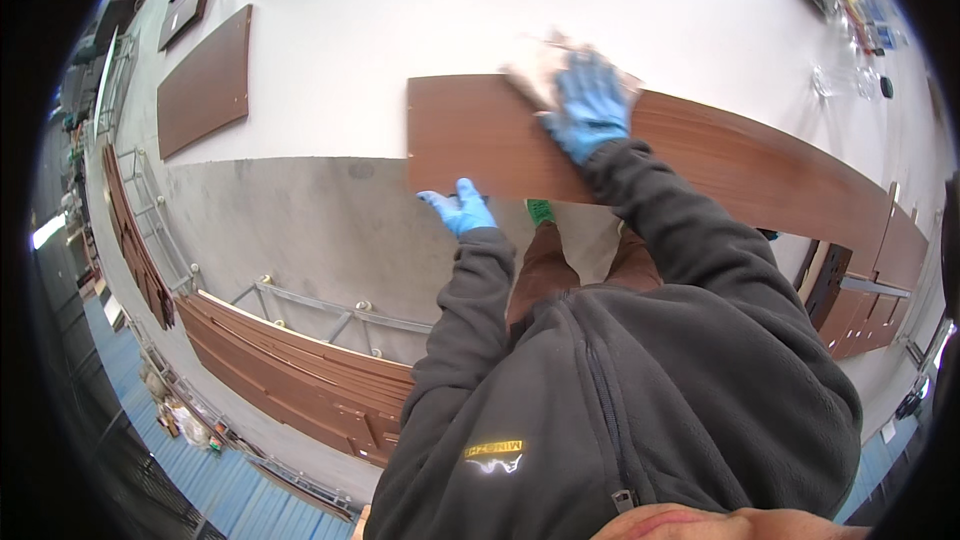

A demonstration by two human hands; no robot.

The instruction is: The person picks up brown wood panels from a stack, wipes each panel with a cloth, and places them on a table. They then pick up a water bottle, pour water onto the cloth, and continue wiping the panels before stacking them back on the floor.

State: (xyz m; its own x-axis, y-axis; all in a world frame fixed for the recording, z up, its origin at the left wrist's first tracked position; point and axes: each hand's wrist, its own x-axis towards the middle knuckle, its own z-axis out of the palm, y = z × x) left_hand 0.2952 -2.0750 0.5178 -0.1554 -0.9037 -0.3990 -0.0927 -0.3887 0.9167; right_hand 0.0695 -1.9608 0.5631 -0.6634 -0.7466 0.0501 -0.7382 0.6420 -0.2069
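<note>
On the white table: a long brown wood-grain panel (720, 155) lies flat on the white worktable (400, 10), its near-left corner jutting past the table's front edge.
Long axis: runs from left to right across the view, bending down toward the right rim.
Right hand (588, 105): blue-gloved, palm down with fingers spread on a pale cloth or sanding pad (535, 65), pressed onto the panel's top face near its far edge.
Left hand (460, 207): blue-gloved, fingers curled around the panel's near edge close to the left end, gripping from below.
Nearer hand: the left, at the edge; the right reaches further out.
Arms: both in dark fleece sleeves, right arm extended, left bent.
Elsewhere: a shorter brown board (205, 80) far left; stacked brown panels (300, 380) on a rack below.
</note>
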